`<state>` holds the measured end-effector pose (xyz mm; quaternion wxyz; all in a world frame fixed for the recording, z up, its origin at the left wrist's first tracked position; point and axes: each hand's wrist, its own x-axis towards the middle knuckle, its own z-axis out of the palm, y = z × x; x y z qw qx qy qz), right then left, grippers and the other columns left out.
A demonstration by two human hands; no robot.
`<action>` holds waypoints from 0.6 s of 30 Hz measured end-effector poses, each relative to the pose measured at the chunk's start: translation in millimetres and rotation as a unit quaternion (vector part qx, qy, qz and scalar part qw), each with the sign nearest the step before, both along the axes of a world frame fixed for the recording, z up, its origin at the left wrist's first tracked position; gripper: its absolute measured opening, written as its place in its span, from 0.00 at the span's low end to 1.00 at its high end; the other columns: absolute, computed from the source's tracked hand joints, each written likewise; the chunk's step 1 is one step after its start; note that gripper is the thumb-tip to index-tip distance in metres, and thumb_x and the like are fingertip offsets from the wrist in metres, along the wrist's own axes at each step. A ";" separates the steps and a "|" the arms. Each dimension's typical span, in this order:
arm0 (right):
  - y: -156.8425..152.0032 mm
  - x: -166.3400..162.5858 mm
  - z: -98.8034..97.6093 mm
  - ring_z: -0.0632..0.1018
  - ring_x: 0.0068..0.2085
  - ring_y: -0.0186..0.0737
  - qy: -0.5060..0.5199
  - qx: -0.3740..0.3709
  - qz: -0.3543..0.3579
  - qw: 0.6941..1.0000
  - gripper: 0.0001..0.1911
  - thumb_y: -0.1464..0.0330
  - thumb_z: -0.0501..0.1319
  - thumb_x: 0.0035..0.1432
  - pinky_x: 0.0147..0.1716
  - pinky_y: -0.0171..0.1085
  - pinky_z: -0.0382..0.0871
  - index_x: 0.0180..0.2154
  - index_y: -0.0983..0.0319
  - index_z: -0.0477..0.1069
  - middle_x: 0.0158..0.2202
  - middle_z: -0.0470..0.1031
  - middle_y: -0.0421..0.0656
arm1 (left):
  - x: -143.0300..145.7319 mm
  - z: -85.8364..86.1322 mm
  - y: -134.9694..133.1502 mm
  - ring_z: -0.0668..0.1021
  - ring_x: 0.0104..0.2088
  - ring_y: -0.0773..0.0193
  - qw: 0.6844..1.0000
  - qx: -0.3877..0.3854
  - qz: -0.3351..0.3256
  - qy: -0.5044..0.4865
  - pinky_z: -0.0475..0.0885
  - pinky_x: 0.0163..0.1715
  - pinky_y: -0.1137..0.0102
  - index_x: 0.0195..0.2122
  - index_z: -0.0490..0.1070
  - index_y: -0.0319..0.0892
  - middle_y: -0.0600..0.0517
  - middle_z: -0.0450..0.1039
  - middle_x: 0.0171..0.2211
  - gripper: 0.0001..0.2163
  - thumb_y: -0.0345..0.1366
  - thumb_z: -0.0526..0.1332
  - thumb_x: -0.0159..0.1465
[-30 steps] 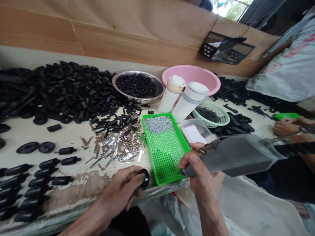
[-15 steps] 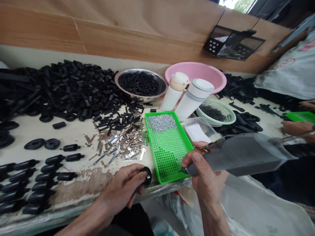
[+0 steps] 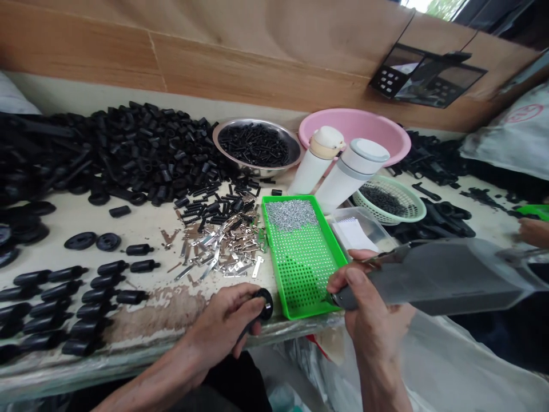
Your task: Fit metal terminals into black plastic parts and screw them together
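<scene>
Along the front edge of a worn workbench [image 3: 146, 226], the left hand [image 3: 223, 326] is curled closed around a black moulded part [image 3: 263, 304], its round end showing past the fingers and a thin stem slanting down below them. The right hand [image 3: 371, 303] is wrapped firmly around a grey electric screwdriver [image 3: 450, 274], whose dark nose points left toward that part without touching it, just over the near corner of a green perforated tray [image 3: 268, 229]. A patch of small silver screws [image 3: 291, 214] lies at the tray's far end. To the left sit loose metal brackets [image 3: 218, 249] and heaps of black moulded pieces [image 3: 137, 149]; beyond stands a steel bowl [image 3: 218, 143] of black pins.
</scene>
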<state>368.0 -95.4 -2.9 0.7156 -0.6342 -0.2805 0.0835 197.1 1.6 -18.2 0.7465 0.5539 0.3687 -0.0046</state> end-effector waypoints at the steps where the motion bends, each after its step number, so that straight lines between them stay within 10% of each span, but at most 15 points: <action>1: 0.1 0.0 -0.5 0.72 0.20 0.35 -0.002 -0.001 0.000 1.000 0.13 0.66 0.65 0.52 0.25 0.37 0.63 0.40 0.62 0.69 0.19 0.71 0.35 | -0.3 -0.1 0.1 0.61 0.13 0.78 1.000 0.002 0.001 -0.001 0.51 0.16 0.77 0.36 0.67 0.39 0.56 0.70 0.23 0.14 0.46 0.54 0.62; 10: 1.6 -0.7 12.1 0.71 0.19 0.35 0.002 0.019 -0.005 1.000 0.12 0.68 0.65 0.51 0.23 0.37 0.64 0.39 0.63 0.70 0.18 0.70 0.35 | -1.0 0.6 -0.9 0.62 0.13 0.77 1.000 0.003 0.001 -0.011 0.51 0.15 0.77 0.37 0.67 0.38 0.55 0.71 0.24 0.14 0.45 0.54 0.63; 18: 27.6 -33.6 40.2 0.69 0.20 0.34 0.096 0.100 0.133 0.981 0.13 0.63 0.63 0.53 0.21 0.36 0.65 0.41 0.59 0.69 0.19 0.69 0.35 | 1.0 0.2 -3.1 0.61 0.12 0.77 0.999 0.000 0.032 -0.025 0.54 0.13 0.78 0.33 0.67 0.37 0.55 0.68 0.22 0.12 0.43 0.55 0.62</action>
